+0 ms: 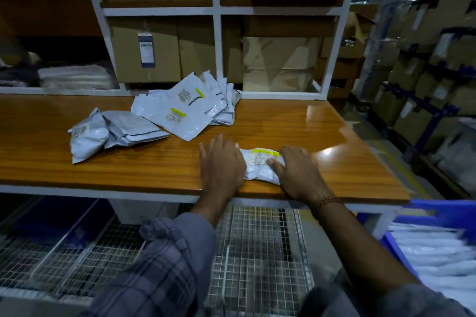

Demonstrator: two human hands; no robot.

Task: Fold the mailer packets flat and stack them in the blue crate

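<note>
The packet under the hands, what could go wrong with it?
1. The packet lies right at the near edge of the table, so a push from the left hand or right hand might slide it off.
2. The blue crate sits low and aside; a loose fold may spring open on the way.

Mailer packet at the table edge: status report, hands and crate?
Left hand and right hand flat, pressing the mailer packet on the table. Blue crate lower right, already holding packets. Unfolded pile waits behind; nothing in the way.
</note>
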